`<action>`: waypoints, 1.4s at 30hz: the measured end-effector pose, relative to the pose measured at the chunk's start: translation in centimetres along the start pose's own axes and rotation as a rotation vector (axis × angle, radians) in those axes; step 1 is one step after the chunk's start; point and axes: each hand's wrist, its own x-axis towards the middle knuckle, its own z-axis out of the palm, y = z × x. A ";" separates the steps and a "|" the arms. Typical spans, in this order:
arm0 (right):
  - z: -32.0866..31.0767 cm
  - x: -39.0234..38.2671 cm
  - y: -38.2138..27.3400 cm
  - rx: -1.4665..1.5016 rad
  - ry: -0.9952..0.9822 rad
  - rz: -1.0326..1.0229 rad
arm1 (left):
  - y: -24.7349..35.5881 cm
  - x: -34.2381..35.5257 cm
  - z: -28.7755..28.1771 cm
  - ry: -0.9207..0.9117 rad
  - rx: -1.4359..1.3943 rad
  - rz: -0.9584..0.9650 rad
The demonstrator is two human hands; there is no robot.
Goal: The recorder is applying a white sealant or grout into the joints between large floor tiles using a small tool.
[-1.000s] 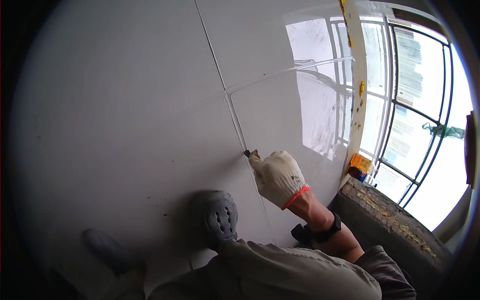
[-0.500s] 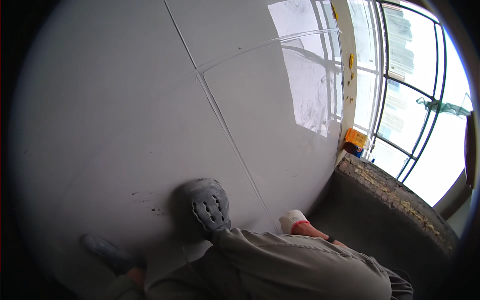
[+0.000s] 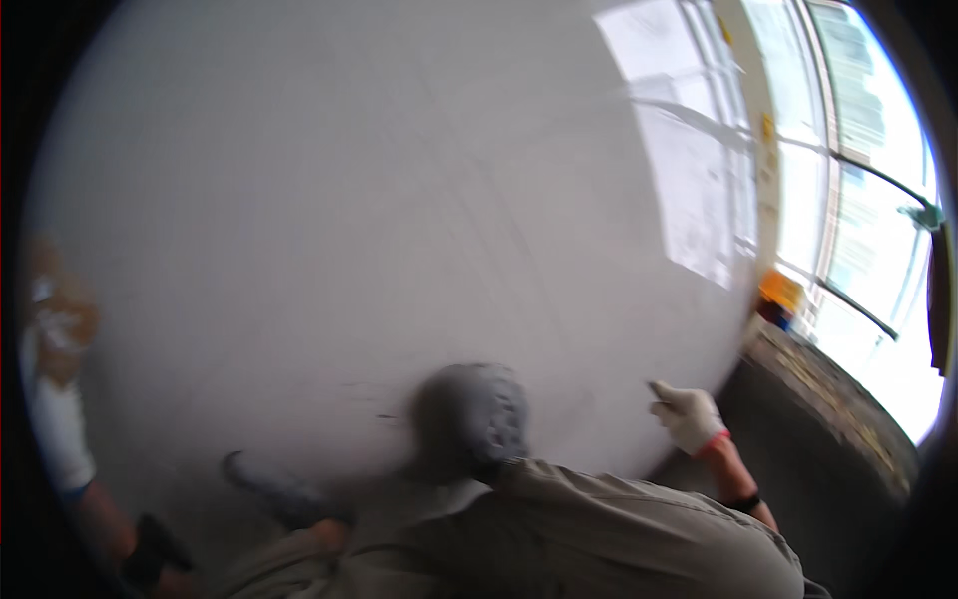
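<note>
White-gloved right hand (image 3: 689,414) closed on small dark tool (image 3: 659,387) | tip points up-left | at floor's (image 3: 399,200) right edge | left hand (image 3: 55,399) well apart, blurred, grip unclear.

The gloved right hand (image 3: 689,414) grips a small tool above the white tiled floor (image 3: 399,220), beside a grey shoe (image 3: 474,414).

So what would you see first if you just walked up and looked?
Probably the big glossy white tiled floor filling most of the view, with bright windows along the right. Then the right hand in a white glove, low on the right, gripping a small tool against the floor, and a grey perforated shoe in the lower middle. It is all blurry.
</note>
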 end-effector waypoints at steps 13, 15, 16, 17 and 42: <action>-15.1 -10.4 -44.0 -0.098 0.337 -1.731 | 3.7 -9.9 1.3 -0.273 0.061 -0.182; -13.8 -13.9 -48.1 -0.290 0.380 -1.865 | 3.8 -10.9 0.5 -0.327 0.024 -0.144; -13.0 -14.8 -49.5 -0.398 0.417 -1.902 | 3.6 -11.4 0.3 -0.389 0.001 -0.133; -12.5 -15.8 -50.5 -0.533 0.420 -1.867 | 3.3 -11.7 0.1 -0.431 0.003 -0.107; -4.0 -36.1 -68.5 -0.404 0.464 -1.398 | -15.7 -48.1 -33.3 1.007 -0.449 0.100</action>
